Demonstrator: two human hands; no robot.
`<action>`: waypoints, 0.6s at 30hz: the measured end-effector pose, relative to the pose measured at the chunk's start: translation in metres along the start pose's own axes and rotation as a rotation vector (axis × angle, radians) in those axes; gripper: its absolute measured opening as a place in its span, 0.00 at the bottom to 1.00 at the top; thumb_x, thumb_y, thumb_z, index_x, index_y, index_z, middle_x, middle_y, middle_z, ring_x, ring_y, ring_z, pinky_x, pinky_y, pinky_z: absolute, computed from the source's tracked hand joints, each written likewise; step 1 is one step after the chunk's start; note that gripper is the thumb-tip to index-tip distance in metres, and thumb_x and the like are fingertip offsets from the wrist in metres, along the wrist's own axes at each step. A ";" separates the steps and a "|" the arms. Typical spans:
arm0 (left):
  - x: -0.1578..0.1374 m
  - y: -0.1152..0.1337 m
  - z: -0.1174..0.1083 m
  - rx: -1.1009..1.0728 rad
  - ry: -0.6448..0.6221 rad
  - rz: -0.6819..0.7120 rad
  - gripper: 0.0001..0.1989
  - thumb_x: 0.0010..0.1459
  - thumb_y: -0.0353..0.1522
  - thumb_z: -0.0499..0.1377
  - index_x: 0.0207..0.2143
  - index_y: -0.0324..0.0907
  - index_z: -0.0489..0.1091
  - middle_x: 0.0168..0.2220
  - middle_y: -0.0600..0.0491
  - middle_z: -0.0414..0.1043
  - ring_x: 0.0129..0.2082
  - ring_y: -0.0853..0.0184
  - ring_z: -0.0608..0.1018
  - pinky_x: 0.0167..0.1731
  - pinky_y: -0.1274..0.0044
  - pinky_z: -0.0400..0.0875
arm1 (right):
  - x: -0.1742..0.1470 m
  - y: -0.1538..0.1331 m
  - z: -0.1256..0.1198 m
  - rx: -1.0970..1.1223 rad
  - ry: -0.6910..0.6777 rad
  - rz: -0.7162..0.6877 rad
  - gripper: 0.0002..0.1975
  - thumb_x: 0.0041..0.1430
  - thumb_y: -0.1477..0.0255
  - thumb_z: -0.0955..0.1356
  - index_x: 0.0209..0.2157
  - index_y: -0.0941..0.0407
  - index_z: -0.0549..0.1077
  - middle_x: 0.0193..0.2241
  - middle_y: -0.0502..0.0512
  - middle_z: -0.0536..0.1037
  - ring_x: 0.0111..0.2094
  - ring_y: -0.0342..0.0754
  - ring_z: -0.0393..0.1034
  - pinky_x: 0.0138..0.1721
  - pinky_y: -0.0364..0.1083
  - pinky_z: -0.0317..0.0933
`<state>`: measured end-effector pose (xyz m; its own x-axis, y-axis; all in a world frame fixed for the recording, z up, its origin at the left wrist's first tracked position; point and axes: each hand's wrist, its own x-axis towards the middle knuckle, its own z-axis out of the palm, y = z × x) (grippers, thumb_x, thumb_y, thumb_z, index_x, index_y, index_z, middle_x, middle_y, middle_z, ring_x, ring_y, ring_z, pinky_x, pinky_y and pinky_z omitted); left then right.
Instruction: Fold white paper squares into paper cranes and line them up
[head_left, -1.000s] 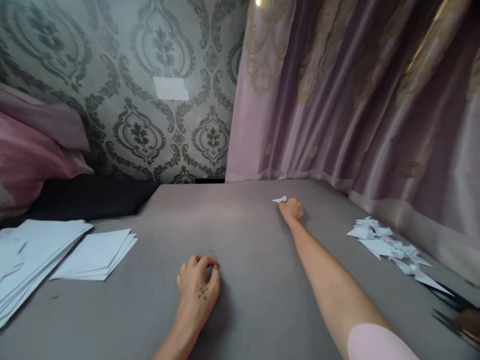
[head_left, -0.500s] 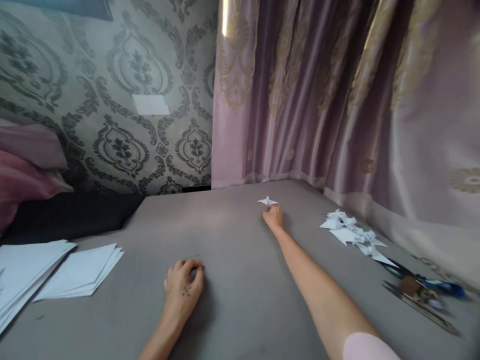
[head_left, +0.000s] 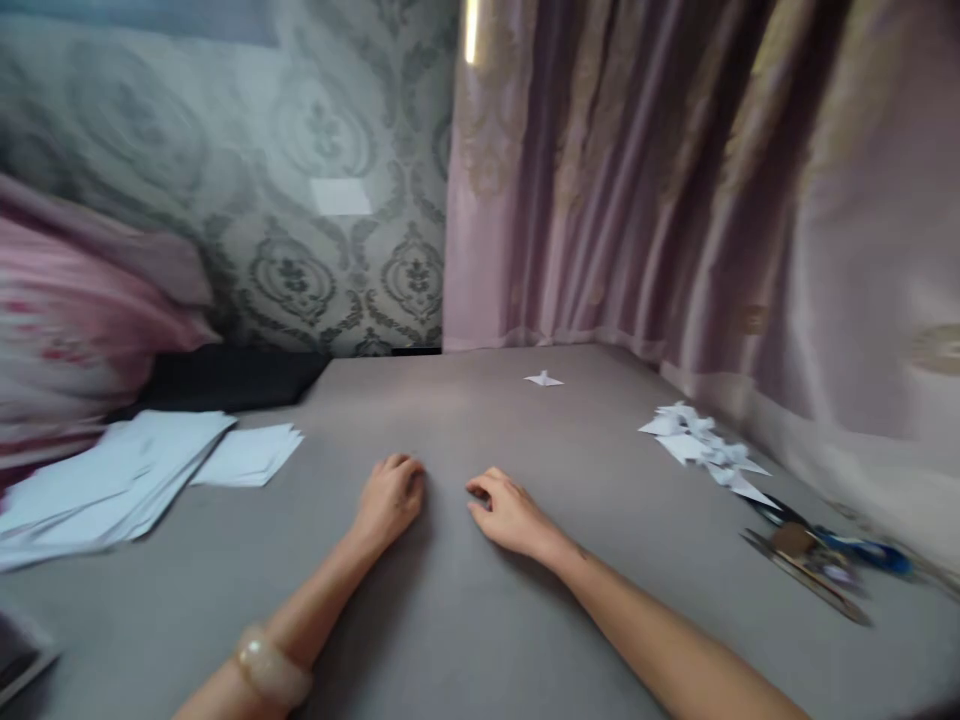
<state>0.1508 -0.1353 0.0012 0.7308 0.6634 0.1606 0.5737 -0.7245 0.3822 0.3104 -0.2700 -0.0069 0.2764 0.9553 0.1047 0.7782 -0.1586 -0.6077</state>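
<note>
My left hand [head_left: 391,500] rests on the grey surface, its fingers curled in close to the thumb and no object showing in them. Facing it is my right hand [head_left: 510,512], with a gap between thumb and forefinger and nothing held. A small folded white paper crane [head_left: 544,379] sits alone farther back, beyond both hands. More folded paper pieces like it lie in a heap [head_left: 701,440] off to the right.
On the left lie a large stack of white sheets [head_left: 142,470] and a smaller stack of cut paper [head_left: 247,456]. Scissors [head_left: 806,580] with blue-handled tools [head_left: 870,550] lie at right. Behind are a black flat item [head_left: 240,378], pink cloth [head_left: 82,320] and a curtain [head_left: 570,200].
My right hand has let go of the paper crane and drawn back toward my left hand. The crane stays at the back. The view has shifted slightly left.
</note>
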 end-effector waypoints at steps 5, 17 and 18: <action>-0.011 -0.024 -0.022 -0.149 0.014 -0.156 0.14 0.55 0.29 0.52 0.39 0.40 0.75 0.38 0.47 0.75 0.39 0.64 0.75 0.43 0.75 0.67 | -0.005 -0.003 0.011 0.060 0.074 -0.063 0.10 0.58 0.75 0.62 0.40 0.56 0.73 0.38 0.55 0.73 0.40 0.46 0.69 0.44 0.44 0.61; -0.015 -0.169 -0.080 0.015 0.334 -0.637 0.23 0.54 0.32 0.52 0.53 0.32 0.64 0.52 0.40 0.67 0.52 0.58 0.71 0.52 0.72 0.62 | 0.003 0.005 0.022 -0.027 0.078 -0.034 0.12 0.60 0.68 0.59 0.39 0.54 0.71 0.39 0.55 0.73 0.38 0.48 0.70 0.40 0.48 0.63; -0.013 -0.178 -0.084 0.023 0.321 -0.641 0.24 0.53 0.33 0.54 0.53 0.33 0.63 0.53 0.40 0.66 0.53 0.58 0.70 0.53 0.72 0.61 | 0.004 0.006 0.022 -0.035 0.076 -0.027 0.12 0.60 0.67 0.59 0.39 0.54 0.71 0.38 0.54 0.73 0.37 0.48 0.70 0.40 0.47 0.63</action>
<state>0.0083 0.0008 0.0077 0.1047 0.9795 0.1718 0.8639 -0.1752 0.4722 0.3032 -0.2616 -0.0274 0.2964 0.9377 0.1810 0.8045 -0.1431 -0.5764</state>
